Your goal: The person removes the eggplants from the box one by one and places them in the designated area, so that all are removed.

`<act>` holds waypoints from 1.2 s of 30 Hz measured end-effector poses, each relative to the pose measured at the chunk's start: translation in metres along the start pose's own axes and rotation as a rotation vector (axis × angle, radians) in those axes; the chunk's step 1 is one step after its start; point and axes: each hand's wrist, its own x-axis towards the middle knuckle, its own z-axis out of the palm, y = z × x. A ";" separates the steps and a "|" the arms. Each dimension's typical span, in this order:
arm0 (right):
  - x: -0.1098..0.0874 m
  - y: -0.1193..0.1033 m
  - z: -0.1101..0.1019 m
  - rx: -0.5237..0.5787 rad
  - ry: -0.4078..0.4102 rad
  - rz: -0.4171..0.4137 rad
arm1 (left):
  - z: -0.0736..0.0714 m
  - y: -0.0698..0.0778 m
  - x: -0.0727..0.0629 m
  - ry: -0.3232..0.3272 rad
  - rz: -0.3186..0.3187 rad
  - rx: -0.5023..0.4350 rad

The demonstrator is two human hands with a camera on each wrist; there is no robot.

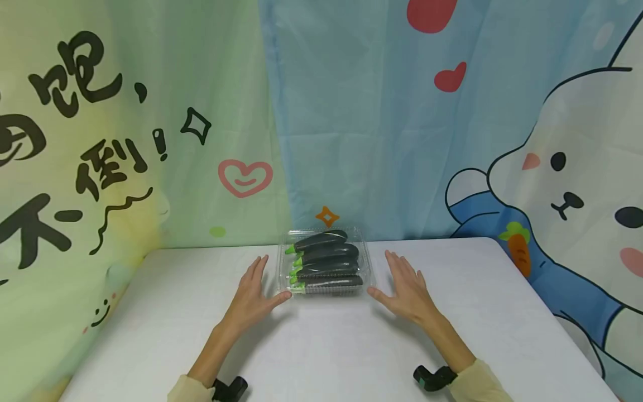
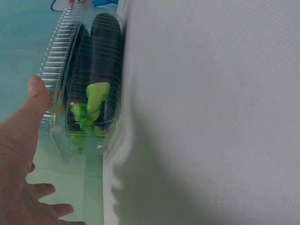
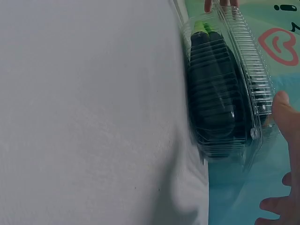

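A clear plastic clamshell box (image 1: 370, 262) with a ribbed lid stands near the table's far edge. Several dark eggplants (image 1: 329, 253) with bright green stems lie side by side inside it. My left hand (image 1: 256, 293) is at the box's left side, fingers spread and straight, thumb by the near left corner. On the other side my right hand (image 1: 406, 290) mirrors it, with its thumb by the near right corner. In the left wrist view the green stems (image 2: 96, 96) show through the box wall; in the right wrist view the rounded dark ends (image 3: 218, 124) do.
The box stands on a white-covered table (image 1: 326, 352). Behind the table's far edge hangs a printed curtain (image 1: 331, 123) with hearts, lettering and a cartoon bear. A black wrist camera mount (image 1: 434, 378) sits on the right wrist, another mount (image 1: 230, 389) on the left.
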 end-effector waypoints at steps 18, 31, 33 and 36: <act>0.006 -0.008 0.009 0.341 -0.058 -0.012 | 0.013 0.000 0.003 -0.015 -0.013 -0.212; 0.008 -0.017 0.018 0.594 -0.113 0.032 | 0.021 -0.004 0.004 -0.012 -0.046 -0.383; 0.009 -0.017 0.018 0.647 -0.130 0.049 | 0.022 -0.004 0.004 -0.008 -0.043 -0.392; 0.009 -0.018 0.019 0.713 -0.146 0.069 | 0.022 -0.003 0.005 -0.005 -0.040 -0.406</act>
